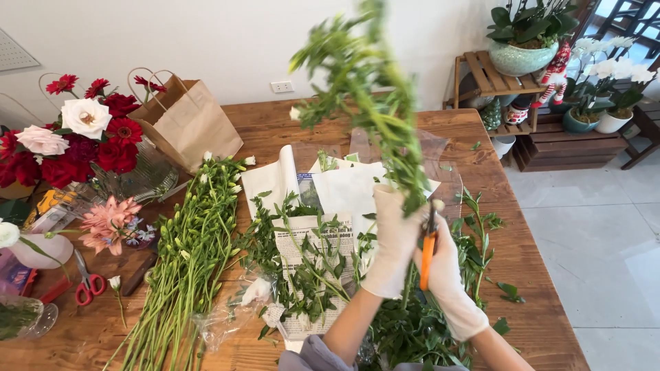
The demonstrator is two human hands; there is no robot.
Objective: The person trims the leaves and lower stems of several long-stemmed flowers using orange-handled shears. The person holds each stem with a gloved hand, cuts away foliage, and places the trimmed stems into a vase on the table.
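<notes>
While the left hand (393,240), in a white glove, is closed around the lower part of a tall leafy green flower stem (371,89) and holds it upright above the brown wooden bench (536,275), the right hand (450,275), also in a white glove, grips an orange-handled cutting tool (427,254) pressed close against the stem just beside the left hand. The stem rises from the hands towards the top of the view, its leaves blurred, with a small pale bud (295,113) showing on its left side.

Under the hands lies a spread of newspaper sheets and white wrapping paper (309,199), scattered with loose cut green leaves and sprigs (302,275). Just left of the paper, a long bundle of green stems with closed white buds (189,254) lies lengthwise on the bench. Further left are a bouquet of red and white flowers (75,137), a brown paper carrier bag with handles (189,124) behind it, a bunch of pink spiky flowers (110,220) and a pair of red-handled scissors (86,282) flat on the bench near the front edge.

Beyond the right end of the bench, a slatted wooden plant stand (491,79) carries a pale green pot with broad leaves (522,58), and white orchids in round pots (608,75) stand beside it.
</notes>
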